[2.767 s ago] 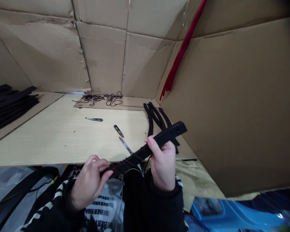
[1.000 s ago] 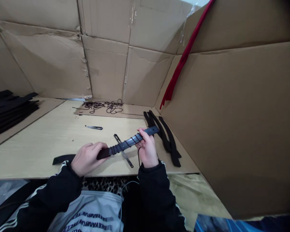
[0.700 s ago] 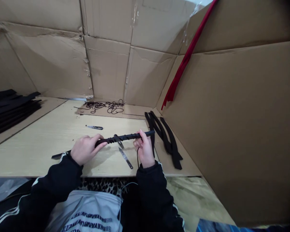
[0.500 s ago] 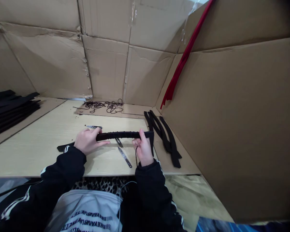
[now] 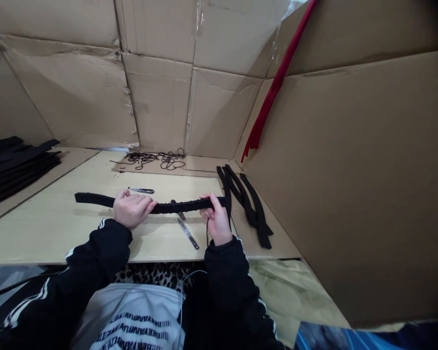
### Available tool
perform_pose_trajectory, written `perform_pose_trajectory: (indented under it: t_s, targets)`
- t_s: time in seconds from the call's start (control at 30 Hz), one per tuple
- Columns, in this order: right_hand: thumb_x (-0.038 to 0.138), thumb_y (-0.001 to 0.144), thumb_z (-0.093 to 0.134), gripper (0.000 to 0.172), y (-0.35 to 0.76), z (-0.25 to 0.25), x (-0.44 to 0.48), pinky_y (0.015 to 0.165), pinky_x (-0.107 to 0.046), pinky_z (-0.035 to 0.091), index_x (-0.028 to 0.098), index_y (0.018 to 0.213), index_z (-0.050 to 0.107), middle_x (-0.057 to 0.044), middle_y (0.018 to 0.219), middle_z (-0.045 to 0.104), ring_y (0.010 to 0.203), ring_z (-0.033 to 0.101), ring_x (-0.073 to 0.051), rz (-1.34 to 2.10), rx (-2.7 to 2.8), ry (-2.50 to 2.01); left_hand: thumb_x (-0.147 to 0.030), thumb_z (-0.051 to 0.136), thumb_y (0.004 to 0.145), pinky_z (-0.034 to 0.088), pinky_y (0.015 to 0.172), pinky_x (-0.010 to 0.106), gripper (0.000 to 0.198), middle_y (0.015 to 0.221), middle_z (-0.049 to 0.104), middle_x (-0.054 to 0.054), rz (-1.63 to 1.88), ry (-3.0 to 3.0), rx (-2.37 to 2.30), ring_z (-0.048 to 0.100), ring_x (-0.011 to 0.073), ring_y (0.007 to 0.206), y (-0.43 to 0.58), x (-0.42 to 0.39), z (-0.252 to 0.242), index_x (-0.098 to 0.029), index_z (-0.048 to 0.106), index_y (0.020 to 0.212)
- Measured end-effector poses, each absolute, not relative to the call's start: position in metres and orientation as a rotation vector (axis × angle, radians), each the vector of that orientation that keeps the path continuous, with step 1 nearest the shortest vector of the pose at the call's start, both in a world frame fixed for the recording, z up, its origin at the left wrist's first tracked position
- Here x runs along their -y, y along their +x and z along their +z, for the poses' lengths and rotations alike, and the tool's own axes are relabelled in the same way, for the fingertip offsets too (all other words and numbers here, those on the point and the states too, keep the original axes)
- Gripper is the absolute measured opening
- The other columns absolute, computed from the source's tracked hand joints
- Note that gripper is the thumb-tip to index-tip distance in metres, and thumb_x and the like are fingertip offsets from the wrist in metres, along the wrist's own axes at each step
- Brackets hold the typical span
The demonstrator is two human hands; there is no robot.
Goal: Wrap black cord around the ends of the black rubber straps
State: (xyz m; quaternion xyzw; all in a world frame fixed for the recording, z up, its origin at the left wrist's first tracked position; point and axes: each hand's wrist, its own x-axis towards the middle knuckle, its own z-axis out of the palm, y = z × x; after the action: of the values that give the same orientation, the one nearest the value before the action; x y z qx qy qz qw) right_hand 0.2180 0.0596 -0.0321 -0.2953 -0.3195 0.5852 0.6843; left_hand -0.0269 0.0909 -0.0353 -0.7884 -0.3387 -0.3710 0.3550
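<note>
A long black strap (image 5: 182, 206) with a row of small bumps along its middle is stretched level above the table. My left hand (image 5: 131, 209) is closed around it, and the strap's free end sticks out to the left. Near the other end my right hand (image 5: 216, 218) pinches the strap between thumb and fingers, where the rest of it bends down behind the hand. A thin dark cord (image 5: 207, 231) hangs below my right hand. Under the strap lie a thin metal blade (image 5: 188, 234) and a black tool (image 5: 178, 210), partly covered. Thread snips (image 5: 141, 190) lie just behind.
Several black straps (image 5: 253, 214) lie at the right table edge, and a stack of black strips (image 5: 18, 167) at the far left. Tangled dark cord (image 5: 156, 159) rests at the back. Cardboard walls (image 5: 160, 107) enclose the table; a red strip (image 5: 268, 102) hangs on the right.
My left hand has turned over and closed around the strap. The strap's left end has risen from low behind my wrist to nearly level. My right hand keeps its pinch.
</note>
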Motion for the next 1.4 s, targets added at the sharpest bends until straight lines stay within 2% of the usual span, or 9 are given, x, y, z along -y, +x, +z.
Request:
perform_pose_trajectory:
  t_s: [0.17, 0.37, 0.53, 0.63, 0.73, 0.9, 1.07, 1.3, 1.4]
  targets:
    - [0.042, 0.075, 0.065, 0.034, 0.215, -0.030, -0.059, 0.040, -0.018, 0.017, 0.012, 0.091, 0.065, 0.013, 0.036, 0.021, 0.036, 0.012, -0.002, 1.327, 0.713, -0.667, -0.049, 0.064, 0.074, 0.029, 0.062, 0.032, 0.032, 0.055, 0.066, -0.001, -0.984, -2.037, 0.807, 0.058, 0.0145, 0.048, -0.030, -0.091, -0.034, -0.018, 0.059, 0.071]
    - [0.049, 0.079, 0.058, 0.035, 0.221, -0.028, -0.060, 0.038, -0.019, 0.015, 0.015, 0.083, 0.064, 0.014, 0.034, 0.017, 0.035, 0.007, -0.003, 1.509, 0.741, -0.670, -0.048, 0.065, 0.076, 0.025, 0.077, 0.039, 0.027, 0.068, 0.073, 0.002, -1.152, -1.870, 0.858, 0.066, 0.0200, 0.065, -0.032, -0.088, -0.036, -0.021, 0.063, 0.078]
    - [0.051, 0.074, 0.065, 0.040, 0.219, -0.025, -0.052, 0.040, -0.019, 0.015, 0.012, 0.085, 0.067, 0.013, 0.036, 0.020, 0.036, 0.010, -0.003, 1.545, 0.861, -0.628, -0.053, 0.056, 0.081, 0.027, 0.058, 0.032, 0.039, 0.048, 0.063, 0.000, -1.219, -1.878, 0.969, 0.054, 0.0153, 0.045, -0.044, -0.095, -0.043, -0.020, 0.060, 0.059]
    - [0.054, 0.073, 0.065, 0.045, 0.213, -0.022, -0.046, 0.042, -0.019, 0.016, 0.011, 0.088, 0.067, 0.012, 0.039, 0.021, 0.038, 0.013, -0.002, 1.459, 0.873, -0.618, -0.055, 0.051, 0.083, 0.030, 0.055, 0.031, 0.044, 0.049, 0.063, 0.002, -1.227, -1.898, 1.061, 0.055, 0.0166, 0.045, -0.048, -0.097, -0.043, -0.019, 0.059, 0.060]
    - [0.058, 0.078, 0.058, 0.049, 0.207, -0.017, -0.042, 0.041, -0.019, 0.016, 0.011, 0.091, 0.067, 0.012, 0.039, 0.019, 0.038, 0.011, -0.003, 1.416, 0.849, -0.626, -0.059, 0.056, 0.077, 0.034, 0.058, 0.031, 0.043, 0.059, 0.067, 0.005, -1.169, -1.954, 1.160, 0.059, 0.0186, 0.051, -0.047, -0.092, -0.036, -0.018, 0.061, 0.069]
    - [0.050, 0.077, 0.063, 0.037, 0.204, -0.008, -0.035, 0.041, -0.019, 0.014, 0.013, 0.085, 0.066, 0.012, 0.041, 0.017, 0.039, 0.010, -0.003, 1.345, 0.845, -0.642, -0.061, 0.056, 0.076, 0.037, 0.056, 0.027, 0.041, 0.062, 0.067, 0.003, -0.915, -2.212, 1.255, 0.058, 0.0180, 0.053, -0.042, -0.069, -0.016, -0.020, 0.062, 0.079]
    - [0.041, 0.073, 0.070, 0.034, 0.211, 0.003, -0.019, 0.044, -0.020, 0.013, 0.015, 0.095, 0.069, 0.010, 0.047, 0.025, 0.043, 0.015, -0.002, 1.221, 0.972, -0.626, -0.059, 0.047, 0.081, 0.036, 0.050, 0.022, 0.040, 0.055, 0.057, -0.003, -0.758, -2.762, 1.636, 0.055, 0.0147, 0.051, -0.042, -0.035, 0.002, -0.020, 0.053, 0.077]
    - [0.042, 0.068, 0.073, 0.039, 0.219, 0.018, 0.010, 0.043, -0.019, 0.018, 0.021, 0.101, 0.068, 0.010, 0.046, 0.024, 0.041, 0.014, -0.002, 1.132, 1.030, -0.469, -0.047, 0.060, 0.076, 0.035, 0.049, 0.022, 0.028, 0.061, 0.059, -0.002, -1.044, -2.961, 1.831, 0.053, 0.0155, 0.057, -0.039, -0.001, 0.025, -0.019, 0.059, 0.073]
    - [0.048, 0.057, 0.079, 0.045, 0.222, 0.021, 0.018, 0.040, -0.018, 0.023, 0.022, 0.093, 0.068, 0.007, 0.047, 0.036, 0.040, 0.021, -0.002, 1.188, 0.982, -0.483, -0.045, 0.062, 0.074, 0.036, 0.049, 0.021, 0.026, 0.062, 0.056, -0.002, -1.132, -3.070, 1.942, 0.051, 0.0152, 0.058, -0.036, 0.009, 0.025, -0.019, 0.059, 0.071]
